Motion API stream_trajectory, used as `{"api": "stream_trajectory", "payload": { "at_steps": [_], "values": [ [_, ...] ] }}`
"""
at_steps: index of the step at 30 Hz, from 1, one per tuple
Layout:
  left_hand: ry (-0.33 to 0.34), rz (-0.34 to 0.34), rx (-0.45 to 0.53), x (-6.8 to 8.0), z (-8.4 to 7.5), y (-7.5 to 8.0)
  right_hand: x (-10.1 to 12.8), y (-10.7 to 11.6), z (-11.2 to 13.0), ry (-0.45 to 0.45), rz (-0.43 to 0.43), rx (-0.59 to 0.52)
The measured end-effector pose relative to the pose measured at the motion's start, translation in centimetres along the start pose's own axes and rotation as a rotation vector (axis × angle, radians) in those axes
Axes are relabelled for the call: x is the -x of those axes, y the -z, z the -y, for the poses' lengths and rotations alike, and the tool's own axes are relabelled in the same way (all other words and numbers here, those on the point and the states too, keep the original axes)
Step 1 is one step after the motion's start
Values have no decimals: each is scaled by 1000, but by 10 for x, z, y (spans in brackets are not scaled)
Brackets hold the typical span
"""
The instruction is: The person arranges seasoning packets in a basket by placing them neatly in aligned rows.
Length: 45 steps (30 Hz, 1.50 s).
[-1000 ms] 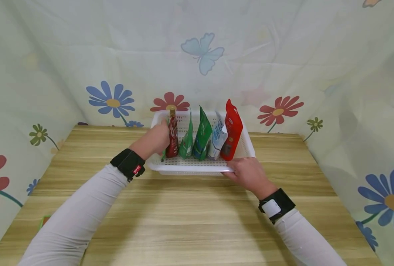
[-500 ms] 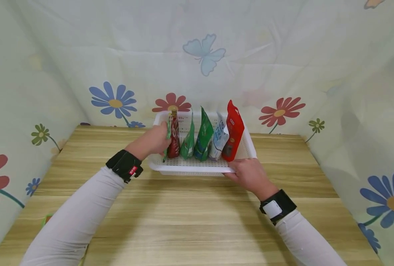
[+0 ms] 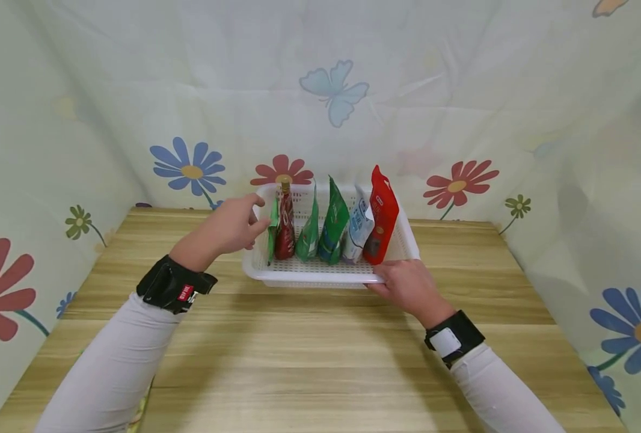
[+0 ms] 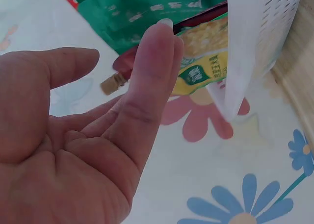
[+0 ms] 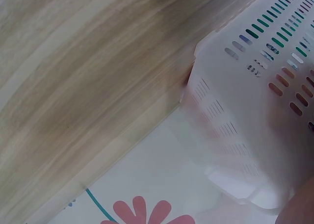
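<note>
A white perforated plastic basket (image 3: 320,277) holds a row of upright food packs. From the left stand a thin green-and-yellow packet (image 4: 203,72), a dark red pouch (image 3: 285,231) with a gold cap, two green pouches (image 3: 334,222), a white-and-blue bag (image 3: 358,225) and a tall red bag (image 3: 383,210). My left hand (image 3: 231,225) hovers at the basket's left rim with its fingers spread, holding nothing, fingertips close to the thin packet. My right hand (image 3: 407,285) grips the front rim near the right corner, thumb over it; its other fingers are mostly hidden.
The basket stands toward the back of a wooden table (image 3: 299,361), close to a flower-print cloth (image 3: 217,90) that hangs behind and at both sides. A yellowish edge of something (image 3: 139,412) shows beside the left sleeve at the front left.
My left hand has let go of the thin green packet and drawn back to the left, its fingers opening. The packet stays in the basket. My right hand keeps its grip on the rim.
</note>
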<state>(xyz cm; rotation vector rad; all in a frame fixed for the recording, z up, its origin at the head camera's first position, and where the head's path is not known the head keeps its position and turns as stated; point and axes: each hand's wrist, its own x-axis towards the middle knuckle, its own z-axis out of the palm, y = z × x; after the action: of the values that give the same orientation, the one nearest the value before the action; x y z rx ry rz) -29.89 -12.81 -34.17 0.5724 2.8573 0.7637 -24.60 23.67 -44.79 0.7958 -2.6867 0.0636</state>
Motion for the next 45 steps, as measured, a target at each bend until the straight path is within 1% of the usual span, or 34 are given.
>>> {"api": "stream_trajectory", "payload": {
  "at_steps": [4, 7, 11, 15, 19, 21, 26, 28, 29, 33, 36, 41, 45],
  "values": [
    [7, -67, 28, 22, 4, 3, 0, -1, -1, 9, -7, -4],
    [16, -107, 7, 42, 11, 2, -1, -3, -1, 8, -8, -4],
    [41, -137, -27, 67, 23, -4, -2, -3, -2, 3, -12, 3],
    [85, -136, -36, 92, 42, -14, -2, -4, -2, 13, -14, 2],
    [142, -90, -49, 120, 65, -27, -1, -6, 0, 21, -12, -4],
    [183, -49, -58, 134, 76, -32, 0, -7, 1, 19, -14, -4],
    [292, 105, -66, 159, 106, -37, 0, -7, 1, 8, -11, 2],
    [322, 145, -76, 167, 117, -39, 0, -7, 1, 6, -5, 0],
    [332, 153, -84, 170, 122, -41, 0, -7, 1, 5, -5, -3],
    [364, 137, -138, 184, 138, -48, 1, -6, 0, 4, -4, -2],
    [400, 134, -172, 192, 148, -51, 1, -5, 0, 1, -6, 1],
    [487, 165, -159, 206, 161, -53, 1, -5, -1, -11, -3, -2],
    [563, 186, -140, 213, 167, -56, 1, -5, -2, -12, -7, 0]
  ]
}}
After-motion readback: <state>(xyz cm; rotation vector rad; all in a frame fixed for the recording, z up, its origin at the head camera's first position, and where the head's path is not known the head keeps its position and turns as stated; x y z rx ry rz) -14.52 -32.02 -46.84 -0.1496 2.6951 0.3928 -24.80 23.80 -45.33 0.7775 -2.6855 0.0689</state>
